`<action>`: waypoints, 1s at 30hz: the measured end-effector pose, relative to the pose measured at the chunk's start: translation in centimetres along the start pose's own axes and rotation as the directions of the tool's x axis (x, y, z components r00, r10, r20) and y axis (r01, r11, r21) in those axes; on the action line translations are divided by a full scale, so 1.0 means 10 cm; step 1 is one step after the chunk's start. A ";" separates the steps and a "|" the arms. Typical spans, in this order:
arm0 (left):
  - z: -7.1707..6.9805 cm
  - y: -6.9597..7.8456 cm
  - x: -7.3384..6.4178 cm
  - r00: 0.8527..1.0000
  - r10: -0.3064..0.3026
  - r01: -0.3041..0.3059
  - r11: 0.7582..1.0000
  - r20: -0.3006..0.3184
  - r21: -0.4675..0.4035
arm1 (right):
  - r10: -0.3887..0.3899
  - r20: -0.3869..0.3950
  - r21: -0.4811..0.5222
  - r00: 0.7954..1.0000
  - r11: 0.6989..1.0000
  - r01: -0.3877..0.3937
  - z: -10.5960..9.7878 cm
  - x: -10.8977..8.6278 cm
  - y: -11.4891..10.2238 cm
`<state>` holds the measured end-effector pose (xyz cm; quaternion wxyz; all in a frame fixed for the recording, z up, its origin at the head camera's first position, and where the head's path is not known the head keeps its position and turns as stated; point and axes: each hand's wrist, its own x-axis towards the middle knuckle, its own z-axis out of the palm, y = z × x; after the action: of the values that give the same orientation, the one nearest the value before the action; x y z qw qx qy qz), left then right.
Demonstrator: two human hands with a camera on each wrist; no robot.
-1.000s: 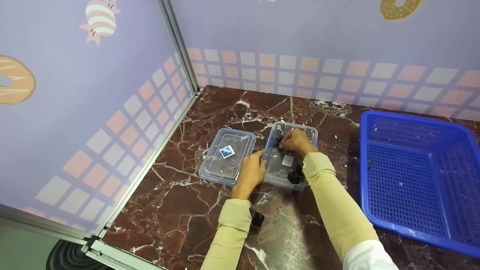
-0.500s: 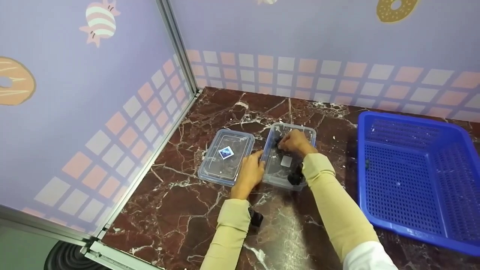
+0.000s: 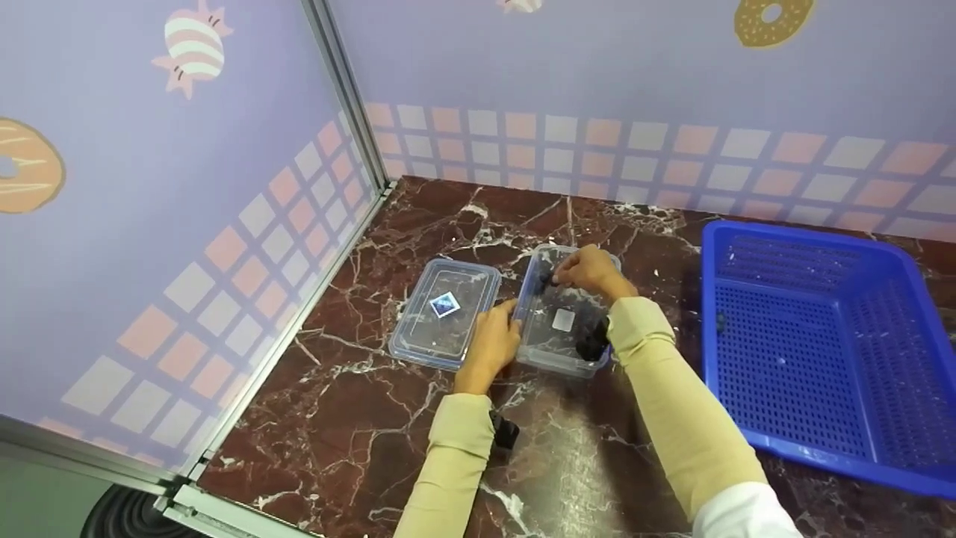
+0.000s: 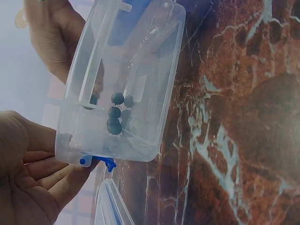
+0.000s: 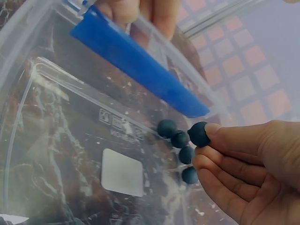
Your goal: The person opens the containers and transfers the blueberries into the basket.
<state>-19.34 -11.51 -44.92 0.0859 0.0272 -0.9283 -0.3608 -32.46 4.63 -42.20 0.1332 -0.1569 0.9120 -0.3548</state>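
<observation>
A clear plastic box (image 3: 562, 321) with a blue side clip stands open on the tabletop, four dark blue balls (image 5: 180, 139) clustered inside; a fifth ball (image 5: 198, 133) is pinched just above them.

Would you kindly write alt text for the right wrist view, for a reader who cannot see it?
The right hand pinches a small dark blue ball over a clear plastic rectangular container. Three more dark blue balls lie on its floor near a white square label. The left hand's fingers hold its far rim by a blue clip.
</observation>
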 end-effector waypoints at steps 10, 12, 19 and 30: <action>0.02 -0.01 0.01 1.000 -0.019 0.019 1.000 0.003 0.003 | 0.013 -0.049 0.003 0.999 1.000 -0.013 -0.23 -0.10 -0.05; 0.02 0.00 0.01 1.000 -0.015 0.015 1.000 0.001 0.008 | 0.009 -0.055 0.015 0.998 1.000 -0.008 -0.28 -0.12 -0.05; 0.01 0.01 0.00 1.000 -0.010 0.010 1.000 0.006 -0.001 | 0.001 -0.053 0.038 0.999 0.999 0.001 -0.49 -0.24 -0.03; 0.01 0.00 0.02 1.000 -0.007 0.007 1.000 -0.002 0.001 | -0.021 -0.117 -0.001 0.993 1.000 0.021 -0.80 -0.38 0.05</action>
<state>-19.53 -11.43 -45.00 0.0855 0.0311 -0.9283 -0.3606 -31.96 11.30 -36.32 0.0758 -0.1452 0.9165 -0.3650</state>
